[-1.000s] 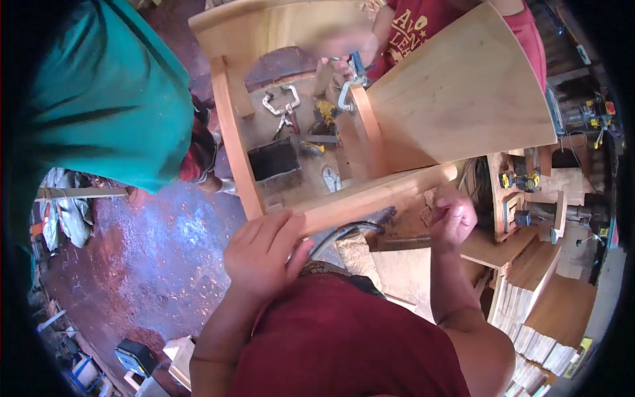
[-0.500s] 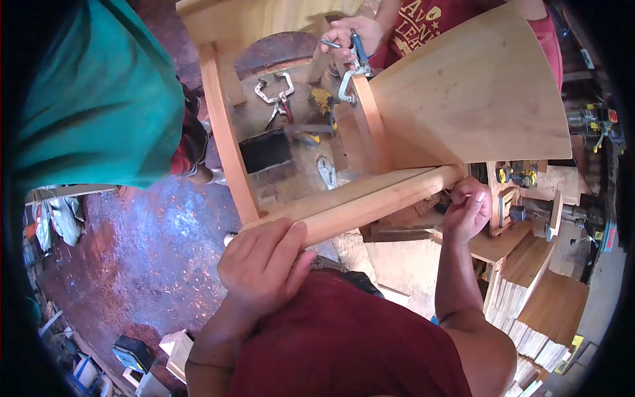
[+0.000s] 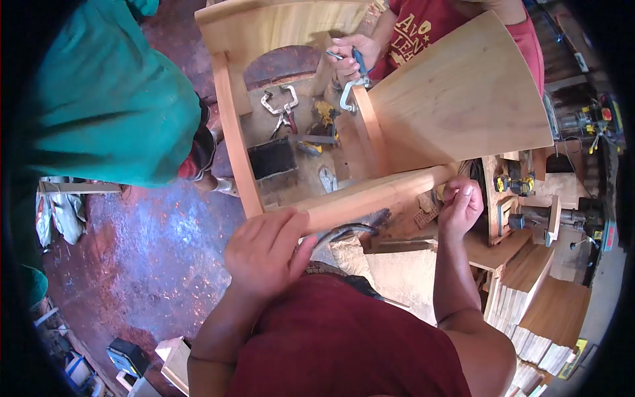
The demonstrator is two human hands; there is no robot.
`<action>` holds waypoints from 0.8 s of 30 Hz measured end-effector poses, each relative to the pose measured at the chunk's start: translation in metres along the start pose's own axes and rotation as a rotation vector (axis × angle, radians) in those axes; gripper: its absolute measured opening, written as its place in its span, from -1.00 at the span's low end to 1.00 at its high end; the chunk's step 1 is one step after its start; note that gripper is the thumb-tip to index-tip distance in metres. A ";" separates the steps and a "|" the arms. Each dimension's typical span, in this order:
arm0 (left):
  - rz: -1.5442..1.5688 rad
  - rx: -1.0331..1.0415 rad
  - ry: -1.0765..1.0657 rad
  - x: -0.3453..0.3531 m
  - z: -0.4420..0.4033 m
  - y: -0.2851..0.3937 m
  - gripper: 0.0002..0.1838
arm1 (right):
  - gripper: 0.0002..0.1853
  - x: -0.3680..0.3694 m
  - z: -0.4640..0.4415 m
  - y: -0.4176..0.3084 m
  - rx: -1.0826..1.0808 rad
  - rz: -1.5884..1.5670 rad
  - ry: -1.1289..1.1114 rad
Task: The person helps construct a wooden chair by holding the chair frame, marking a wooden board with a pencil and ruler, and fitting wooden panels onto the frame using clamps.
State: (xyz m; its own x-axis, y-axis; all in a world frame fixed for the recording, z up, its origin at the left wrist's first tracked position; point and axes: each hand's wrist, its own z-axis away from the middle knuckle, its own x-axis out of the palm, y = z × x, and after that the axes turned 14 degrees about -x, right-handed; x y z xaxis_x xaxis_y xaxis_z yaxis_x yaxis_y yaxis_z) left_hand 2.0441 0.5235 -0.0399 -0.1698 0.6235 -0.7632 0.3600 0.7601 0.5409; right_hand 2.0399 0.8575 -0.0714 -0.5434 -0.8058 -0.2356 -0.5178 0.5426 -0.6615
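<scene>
My left hand [image 3: 266, 251] is wrapped over the left end of a pale wooden rail [image 3: 364, 200], the near side of a wooden frame. At the rail's right end, my right hand [image 3: 462, 206] is closed with its fingers curled; what they hold is hidden. A slatted side piece [image 3: 237, 139] runs away from the left end. A broad curved wooden panel [image 3: 456, 99] rises at the right. Beyond it, a co-worker's hand [image 3: 354, 56] holds a C-shaped locking clamp [image 3: 350, 92] on the frame's other side piece [image 3: 372, 126].
Inside the frame's outline, another locking clamp [image 3: 282, 109] and a yellow drill [image 3: 325, 114] lie on the work surface. A person in a green garment [image 3: 112, 112] stands at left. Stacked boards [image 3: 555, 311] and another yellow drill [image 3: 516, 184] are at right.
The view has shifted slightly. My left hand and the rail's left end sit a little higher. The person in green appears farther right. The co-worker's hand stays at the clamp.
</scene>
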 end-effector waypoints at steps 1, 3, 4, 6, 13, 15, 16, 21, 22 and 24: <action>-0.002 0.004 0.003 -0.001 0.000 0.001 -0.72 | -0.68 0.000 0.000 -0.001 -0.003 -0.001 0.004; -0.011 -0.006 -0.024 -0.002 0.000 0.002 -0.72 | -0.67 -0.001 0.001 -0.001 0.002 0.013 -0.007; -0.012 -0.003 -0.025 -0.003 0.001 0.002 -0.72 | -0.67 -0.001 0.002 -0.001 0.002 0.014 -0.003; 0.001 0.009 -0.024 -0.002 0.002 0.001 -0.72 | -0.68 -0.004 0.003 -0.001 0.018 0.012 -0.019; -0.004 -0.001 -0.013 0.000 0.002 0.001 -0.72 | -0.68 -0.001 0.003 -0.002 -0.003 -0.019 -0.012; -0.001 0.009 -0.008 0.000 0.001 0.001 -0.72 | -0.69 -0.002 0.003 -0.003 0.012 -0.023 -0.016; -0.002 0.010 -0.007 0.000 0.002 0.001 -0.72 | -0.69 -0.002 0.003 -0.003 0.012 -0.024 -0.014; -0.010 0.007 -0.002 0.000 0.002 0.001 -0.73 | -0.70 0.000 0.000 -0.006 -0.013 -0.038 0.002; -0.012 0.011 -0.001 0.000 0.002 0.001 -0.73 | -0.70 0.000 0.000 -0.006 -0.014 -0.039 0.006; -0.018 0.020 0.003 0.000 0.002 0.001 -0.74 | -0.69 -0.002 -0.001 -0.006 -0.009 -0.044 -0.001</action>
State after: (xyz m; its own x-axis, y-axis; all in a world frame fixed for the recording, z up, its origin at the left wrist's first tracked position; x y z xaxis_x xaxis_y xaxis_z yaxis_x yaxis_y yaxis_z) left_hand 2.0465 0.5243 -0.0402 -0.1794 0.6100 -0.7718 0.3749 0.7678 0.5196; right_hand 2.0436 0.8560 -0.0664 -0.5191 -0.8291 -0.2075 -0.5470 0.5088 -0.6647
